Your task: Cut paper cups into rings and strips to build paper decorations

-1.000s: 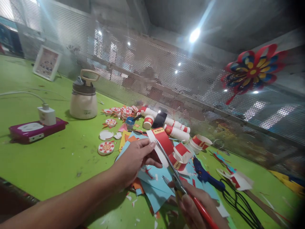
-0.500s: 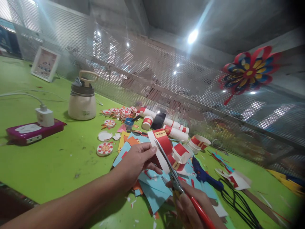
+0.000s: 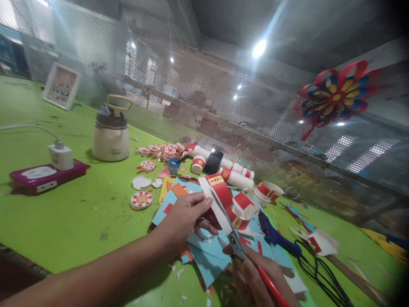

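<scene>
My left hand [image 3: 191,213] pinches the near edge of a curved red and white paper cup wall [image 3: 221,192] between thumb and fingers. Red-handled scissors [image 3: 235,244] are gripped in my right hand [image 3: 255,268], their blades apart. One blade lies along the red and white surface, close to my left thumb; the other points toward my left fingertips, beneath the piece. Below both hands, blue paper sheets [image 3: 207,258] lie in a loose pile. Just beyond the scissors sits a cut ring of red and white cup paper [image 3: 244,204].
Right of my hands lies a blue glue gun [image 3: 277,238] with a black cord. Stacked paper cups [image 3: 228,175], a phone [image 3: 213,162] and decorated discs [image 3: 141,199] lie beyond. A spray bottle [image 3: 110,138] and a purple power strip [image 3: 47,175] stand left, before a mesh screen [image 3: 153,94].
Almost nothing differs. Both hands, the scissors and the cup paper keep nearly the same pose, with the whole view shifted very slightly.
</scene>
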Demonstrator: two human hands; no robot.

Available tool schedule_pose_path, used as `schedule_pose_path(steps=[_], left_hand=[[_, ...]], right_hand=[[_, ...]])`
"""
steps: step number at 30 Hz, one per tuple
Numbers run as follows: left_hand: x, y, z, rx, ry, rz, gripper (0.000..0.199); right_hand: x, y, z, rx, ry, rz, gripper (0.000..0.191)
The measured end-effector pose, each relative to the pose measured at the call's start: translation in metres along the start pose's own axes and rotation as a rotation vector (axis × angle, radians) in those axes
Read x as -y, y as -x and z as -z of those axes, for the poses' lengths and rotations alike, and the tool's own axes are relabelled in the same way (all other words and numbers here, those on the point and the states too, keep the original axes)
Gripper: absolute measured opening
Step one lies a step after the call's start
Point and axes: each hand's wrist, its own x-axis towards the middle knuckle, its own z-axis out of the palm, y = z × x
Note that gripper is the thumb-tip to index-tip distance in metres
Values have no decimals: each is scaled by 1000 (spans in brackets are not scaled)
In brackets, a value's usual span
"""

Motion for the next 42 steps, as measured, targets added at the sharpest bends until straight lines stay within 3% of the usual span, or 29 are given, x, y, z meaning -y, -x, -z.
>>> schedule_pose_path(steps=[3,8,15,28,37,42], left_hand=[[-2,0,5,7,19,13,26],[-12,-2,14,-79,135,-39,22],[-14,-3,9,-189,139,-48,20],[-11,-3,10,-193,71,-55,21],[-10,-3,9,-185,118,-51,23],[-9,-3,11,-151,61,-24,23]], right_hand=[[3,-1,4,-5,77,30,47],[6,-2,12,26,165,58,42],[6,-6,11,95,177,75,43],[-2,-6,6,117,177,67,44],[-3,-4,1,44,123,72,42],[-3,-9,4,99,167,99,47]])
